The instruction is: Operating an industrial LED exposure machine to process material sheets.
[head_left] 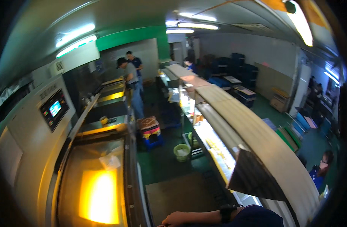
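My right hand (pixel 174 218) reaches in from the lower right at the bottom edge, wearing a dark wristband (pixel 227 214) below a dark blue sleeve. Its fingers look curled and are partly cut off by the frame, so what they hold cannot be made out. To the left of it lies the flat bed of a machine (pixel 129 181), covered by a clear sheet. A bright yellow rectangle (pixel 99 196) glows on that bed, with a pale crumpled patch (pixel 110 162) above it. My left hand is out of view.
A control panel (pixel 54 109) with a lit screen stands left. Two people (pixel 131 73) work at similar beds farther off. A lit bench (pixel 219 151) under a long pale cover runs along the right. A green basket (pixel 182 153) and a stacked stool (pixel 150 130) sit on the floor.
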The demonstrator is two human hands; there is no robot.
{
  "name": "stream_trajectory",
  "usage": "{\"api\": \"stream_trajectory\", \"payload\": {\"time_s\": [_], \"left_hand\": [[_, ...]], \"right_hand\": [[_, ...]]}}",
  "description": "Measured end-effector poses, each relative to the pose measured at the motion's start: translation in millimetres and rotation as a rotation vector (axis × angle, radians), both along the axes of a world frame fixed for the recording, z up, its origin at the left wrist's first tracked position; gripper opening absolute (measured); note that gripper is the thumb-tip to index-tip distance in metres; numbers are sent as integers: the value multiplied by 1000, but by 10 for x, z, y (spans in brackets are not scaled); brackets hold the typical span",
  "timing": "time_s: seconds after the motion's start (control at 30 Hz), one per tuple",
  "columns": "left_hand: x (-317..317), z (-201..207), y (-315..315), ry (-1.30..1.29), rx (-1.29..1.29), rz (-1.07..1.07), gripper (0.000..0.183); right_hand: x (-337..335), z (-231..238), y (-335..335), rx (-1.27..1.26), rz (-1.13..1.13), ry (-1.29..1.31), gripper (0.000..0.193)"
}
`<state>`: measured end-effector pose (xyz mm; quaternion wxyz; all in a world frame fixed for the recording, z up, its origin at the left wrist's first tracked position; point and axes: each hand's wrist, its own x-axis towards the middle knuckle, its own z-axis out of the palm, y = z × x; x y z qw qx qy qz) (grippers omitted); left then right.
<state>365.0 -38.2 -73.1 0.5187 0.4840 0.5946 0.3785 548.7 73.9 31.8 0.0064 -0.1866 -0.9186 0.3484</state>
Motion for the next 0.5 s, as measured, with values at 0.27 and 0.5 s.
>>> {"api": "stream_trajectory", "payload": {"time_s": [0.27,0.5], "left_hand": [[1262,443,519,199,10,-529,33],[2231,559,664,9,-92,-667,31]], "right_hand": [[1546,31,-295,-95,-424,-88,38],[2605,2,-609,-284,-626,132,36]]}}
